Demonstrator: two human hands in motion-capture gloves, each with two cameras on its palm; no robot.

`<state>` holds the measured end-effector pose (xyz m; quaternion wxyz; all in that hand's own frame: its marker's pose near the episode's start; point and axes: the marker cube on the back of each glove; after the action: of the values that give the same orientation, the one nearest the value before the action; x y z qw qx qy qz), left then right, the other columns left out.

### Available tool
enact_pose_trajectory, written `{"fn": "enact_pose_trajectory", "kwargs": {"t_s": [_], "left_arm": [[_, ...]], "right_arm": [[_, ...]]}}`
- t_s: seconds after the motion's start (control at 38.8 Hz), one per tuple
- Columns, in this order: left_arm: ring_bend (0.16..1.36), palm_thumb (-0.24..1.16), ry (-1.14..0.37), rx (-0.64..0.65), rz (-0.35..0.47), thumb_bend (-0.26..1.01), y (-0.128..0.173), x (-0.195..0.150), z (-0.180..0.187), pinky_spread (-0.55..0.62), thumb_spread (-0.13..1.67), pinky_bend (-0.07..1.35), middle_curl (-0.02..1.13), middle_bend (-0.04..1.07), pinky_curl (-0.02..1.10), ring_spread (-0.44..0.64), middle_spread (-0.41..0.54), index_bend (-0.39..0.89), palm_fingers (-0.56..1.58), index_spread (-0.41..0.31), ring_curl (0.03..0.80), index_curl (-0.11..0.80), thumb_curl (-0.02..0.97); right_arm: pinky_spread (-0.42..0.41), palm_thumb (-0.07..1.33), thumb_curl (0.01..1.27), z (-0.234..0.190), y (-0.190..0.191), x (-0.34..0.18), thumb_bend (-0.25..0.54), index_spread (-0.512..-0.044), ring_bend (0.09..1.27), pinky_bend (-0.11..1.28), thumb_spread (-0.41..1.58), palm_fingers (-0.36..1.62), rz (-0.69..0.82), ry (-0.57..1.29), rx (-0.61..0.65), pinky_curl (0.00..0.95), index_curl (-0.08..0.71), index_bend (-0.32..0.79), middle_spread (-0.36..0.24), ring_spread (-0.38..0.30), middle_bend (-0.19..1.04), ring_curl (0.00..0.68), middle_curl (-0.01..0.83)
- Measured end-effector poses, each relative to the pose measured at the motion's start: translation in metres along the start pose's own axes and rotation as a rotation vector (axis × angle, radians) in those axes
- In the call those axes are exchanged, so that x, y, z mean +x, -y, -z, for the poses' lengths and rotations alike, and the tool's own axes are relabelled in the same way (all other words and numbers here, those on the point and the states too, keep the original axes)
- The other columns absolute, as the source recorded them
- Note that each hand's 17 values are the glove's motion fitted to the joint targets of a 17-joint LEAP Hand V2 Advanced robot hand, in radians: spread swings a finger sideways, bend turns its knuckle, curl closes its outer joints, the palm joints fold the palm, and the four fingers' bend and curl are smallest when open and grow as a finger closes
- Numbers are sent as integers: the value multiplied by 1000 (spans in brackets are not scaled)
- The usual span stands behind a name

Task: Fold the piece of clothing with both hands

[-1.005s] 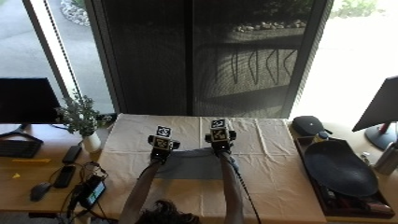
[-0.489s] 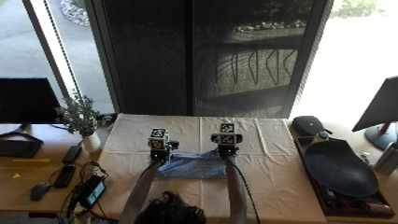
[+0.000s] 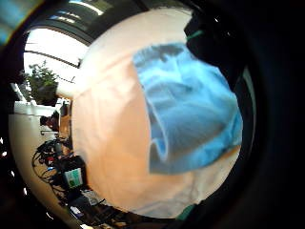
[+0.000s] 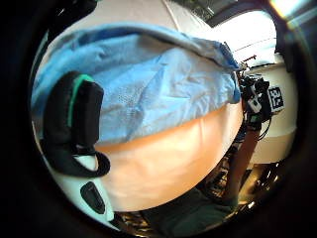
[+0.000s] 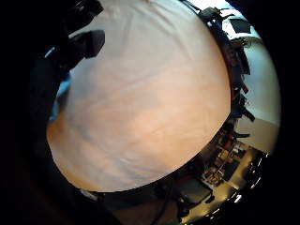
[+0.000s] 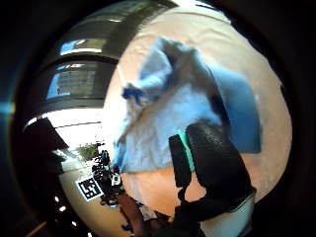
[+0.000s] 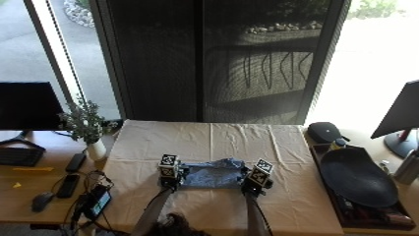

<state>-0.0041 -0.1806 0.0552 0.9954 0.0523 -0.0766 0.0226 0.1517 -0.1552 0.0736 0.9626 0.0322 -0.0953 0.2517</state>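
The blue garment (image 7: 213, 173) lies bunched in a short band on the cream tablecloth (image 7: 216, 137), stretched between the two gloved hands near the person's edge of the table. The left hand (image 7: 169, 176) sits at one end and the right hand (image 7: 255, 183) at the other; from above I cannot tell how the fingers are set. In the left thumb-side palm view a black fingertip (image 4: 74, 116) rests on the cloth just inside its near edge, and in the right thumb-side palm view a thumb or finger (image 6: 210, 163) lies over the fabric (image 6: 168, 108), but whether either pinches it is unclear. To do this fold well, both hands should probably move together, keeping the edge between the fingers taut and level, then lay it flat beyond the fingertips so the far hem (image 3: 190, 162) lines up without wrinkles. Beyond the fingers, the garment's far edge looks rumpled and likely needs smoothing outward.
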Motion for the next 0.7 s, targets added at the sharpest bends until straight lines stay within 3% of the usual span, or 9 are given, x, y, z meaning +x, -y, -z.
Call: {"fn": "enact_pose_trajectory", "kwargs": {"t_s": [0.05,0.18,0.31,0.41,0.44,0.52,0.54,0.59,0.7], "left_arm": [[455,561,-78,-47,-14,-33,-3,8,-11,3,1308,533,390,136,423,27,-91,163,400,-155,355,354,257],[466,399,-157,-152,-14,-47,-10,14,-34,138,1407,510,372,130,412,140,-27,150,215,-125,357,355,205],[488,275,-190,-171,-20,-33,-9,16,-48,241,1463,497,348,145,390,206,7,154,178,-113,342,351,168],[508,172,-183,-155,-12,-34,-6,14,-51,328,1492,408,355,191,351,247,15,160,132,-114,336,351,142],[504,158,-175,-143,-11,-30,-4,12,-52,341,1497,397,356,196,344,254,13,169,143,-117,332,353,139],[501,119,-181,-145,-15,-23,-1,11,-51,374,1512,376,357,197,330,269,13,171,153,-118,325,356,129],[499,108,-207,-172,-21,-21,-2,12,-49,384,1515,368,358,197,325,274,13,171,152,-118,323,357,127],[496,94,-291,-272,-34,-15,-8,15,-42,400,1522,363,359,196,320,281,9,167,156,-119,321,358,126],[489,79,-500,-519,-37,-8,-19,14,-19,424,1526,357,362,193,313,298,11,164,159,-119,315,360,127]], "right_arm": [[21,604,319,-15,-6,2,-47,-326,490,718,1185,402,-11,-6,-64,405,235,53,-82,-19,198,362,378],[74,564,309,-26,-3,-19,-28,-311,474,714,1227,387,27,145,-28,388,203,51,-52,28,253,348,393],[101,619,317,-23,13,-13,4,-304,514,639,1267,449,-24,49,147,358,174,51,-91,-7,337,345,411],[71,719,341,-20,12,-15,45,-305,627,553,1276,639,-49,65,151,324,137,5,-175,-88,470,365,440],[35,769,358,-19,11,-15,67,-308,677,548,1268,746,-64,72,142,325,125,-21,-197,-123,538,383,464],[-36,822,377,-11,6,-18,80,-314,724,600,1250,828,-110,123,104,329,91,-44,-220,-173,538,390,464],[-95,844,387,-7,4,-20,84,-323,765,669,1232,905,-122,148,95,354,80,-62,-227,-199,514,409,460],[-179,873,400,3,5,-29,85,-333,796,769,1206,980,-135,204,105,369,52,-84,-236,-223,472,414,452],[-265,908,431,5,15,-63,67,-344,820,788,1116,1051,-90,358,47,387,63,18,-241,-246,415,438,446]]}}
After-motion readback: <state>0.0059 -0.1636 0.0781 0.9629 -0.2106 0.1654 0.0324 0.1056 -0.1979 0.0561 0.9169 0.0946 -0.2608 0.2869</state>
